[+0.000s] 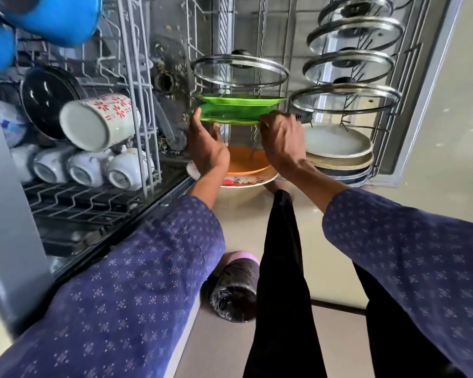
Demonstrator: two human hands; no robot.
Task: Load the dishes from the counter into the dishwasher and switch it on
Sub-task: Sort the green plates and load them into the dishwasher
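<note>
A green plate [230, 115] is held edge-on between both hands over the pulled-out lower rack [393, 110], just behind a second green plate [241, 100] already standing in the wires; the held plate's flat face runs left to right, so its long line spans from one hand to the other, and the empty slot it seems meant for lies directly beneath it. The left hand [206, 144] cups the plate's left rim with curled fingers, thumb on the near face; the right hand [280, 137] pinches the right rim from above; each grip is narrow and closed on that plate, and both hands sit equally near. I judge the next move a short straight push down between the tines, keeping the plate upright.

The green plates look like smooth, glossy plastic with a shallow lip; nearer the person stand an orange plate [246, 162] and a white floral plate [246, 181]; behind them a glass lid [241, 70] with a steel rim and black knob. To the right, more glass lids [350, 64] and pale stoneware plates [336, 145]; to the left, in the upper rack, a floral mug [101, 121] and white cups [93, 167].
</note>
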